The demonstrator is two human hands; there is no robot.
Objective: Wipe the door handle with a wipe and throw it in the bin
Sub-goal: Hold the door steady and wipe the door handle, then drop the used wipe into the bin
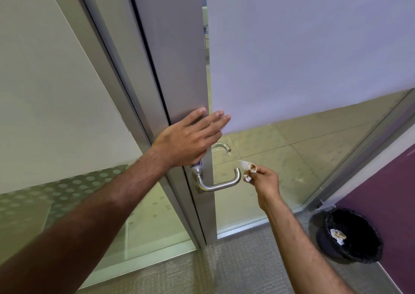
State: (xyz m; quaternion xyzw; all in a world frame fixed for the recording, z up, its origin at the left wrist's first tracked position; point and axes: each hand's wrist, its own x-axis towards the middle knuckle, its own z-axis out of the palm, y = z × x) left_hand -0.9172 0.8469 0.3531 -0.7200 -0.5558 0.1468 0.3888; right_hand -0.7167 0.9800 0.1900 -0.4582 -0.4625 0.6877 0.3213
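Note:
A brushed-metal lever door handle (219,184) sticks out from the edge of a grey-framed glass door (177,73). My left hand (190,136) lies flat against the door frame just above the handle, fingers spread. My right hand (266,180) pinches a crumpled white wipe (248,169) with brown stains, held just right of the handle's tip and apart from it. A black bin (350,235) with a dark liner stands on the floor at the lower right, with a crumpled stained wipe (338,235) inside.
A second handle (223,146) shows through the glass on the door's far side. A purple wall (386,192) runs along the right behind the bin. Grey carpet (235,269) covers the floor below; frosted glass panels stand to the left.

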